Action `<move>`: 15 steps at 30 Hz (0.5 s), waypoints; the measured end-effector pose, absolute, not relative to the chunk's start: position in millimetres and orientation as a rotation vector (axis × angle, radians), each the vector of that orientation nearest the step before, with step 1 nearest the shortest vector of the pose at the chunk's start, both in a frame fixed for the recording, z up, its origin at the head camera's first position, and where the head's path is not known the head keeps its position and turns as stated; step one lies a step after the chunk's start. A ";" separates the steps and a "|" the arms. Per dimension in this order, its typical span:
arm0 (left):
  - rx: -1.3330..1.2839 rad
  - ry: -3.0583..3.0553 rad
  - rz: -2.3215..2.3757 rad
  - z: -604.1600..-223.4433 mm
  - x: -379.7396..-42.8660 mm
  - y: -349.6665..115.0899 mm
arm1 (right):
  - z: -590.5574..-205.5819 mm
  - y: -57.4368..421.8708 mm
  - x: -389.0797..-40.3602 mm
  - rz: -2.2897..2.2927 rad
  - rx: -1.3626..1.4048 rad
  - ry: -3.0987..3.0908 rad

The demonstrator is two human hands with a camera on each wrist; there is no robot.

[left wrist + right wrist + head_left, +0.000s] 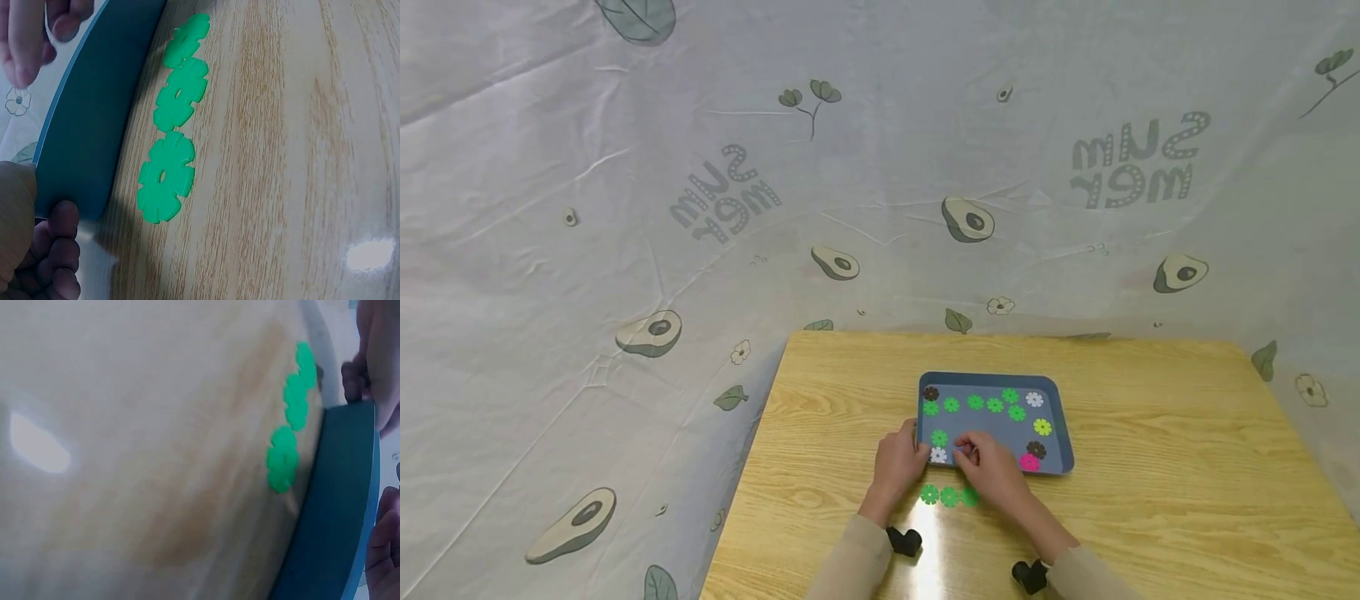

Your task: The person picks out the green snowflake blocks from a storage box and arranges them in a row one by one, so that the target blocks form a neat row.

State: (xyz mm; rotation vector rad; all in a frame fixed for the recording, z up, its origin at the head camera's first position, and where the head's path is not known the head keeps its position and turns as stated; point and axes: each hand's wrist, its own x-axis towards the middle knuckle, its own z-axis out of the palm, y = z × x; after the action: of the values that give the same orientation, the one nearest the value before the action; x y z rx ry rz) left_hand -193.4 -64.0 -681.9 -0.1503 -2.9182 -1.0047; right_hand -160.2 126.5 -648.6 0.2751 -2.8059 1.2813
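A blue-grey tray (977,433) lies on the wooden table with flower-shaped notched plastic discs inside. My left hand (898,460) grips its near left corner, thumb at the rim and fingers curled below it in the left wrist view. Over the tray's near side, my right hand (990,471) has its fingers bent and the fingertips close together; I cannot tell whether they pinch anything. Beside the left thumb lies a white disc (937,455), with a green disc (939,437) just behind it. Three green discs (180,95) form a row on the table along the tray's front wall (94,106).
Several green discs (975,402) line the tray's far side. A brown disc (931,392) sits at its far left, a white one (1034,400) at far right. Yellow (1042,427), brown (1036,450) and pink (1028,462) discs lie along the right. A printed curtain (880,250) hangs behind the table.
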 end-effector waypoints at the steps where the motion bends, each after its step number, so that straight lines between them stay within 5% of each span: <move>1: -0.152 -2.923 -1.005 -682.1 -193.7 -64.0 | -648.1 125.7 -164.6 1.275 0.268 -2.810; 15: -0.135 -2.940 -1.006 -680.8 -193.6 -63.6 | -662.2 112.5 -205.3 1.175 0.199 -2.974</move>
State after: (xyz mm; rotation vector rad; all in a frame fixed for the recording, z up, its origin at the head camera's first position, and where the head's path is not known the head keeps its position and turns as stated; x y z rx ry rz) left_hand -193.6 -63.6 -680.8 -0.1349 -2.9395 -1.0059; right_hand -205.3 112.5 -662.2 0.1987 -2.9745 1.1753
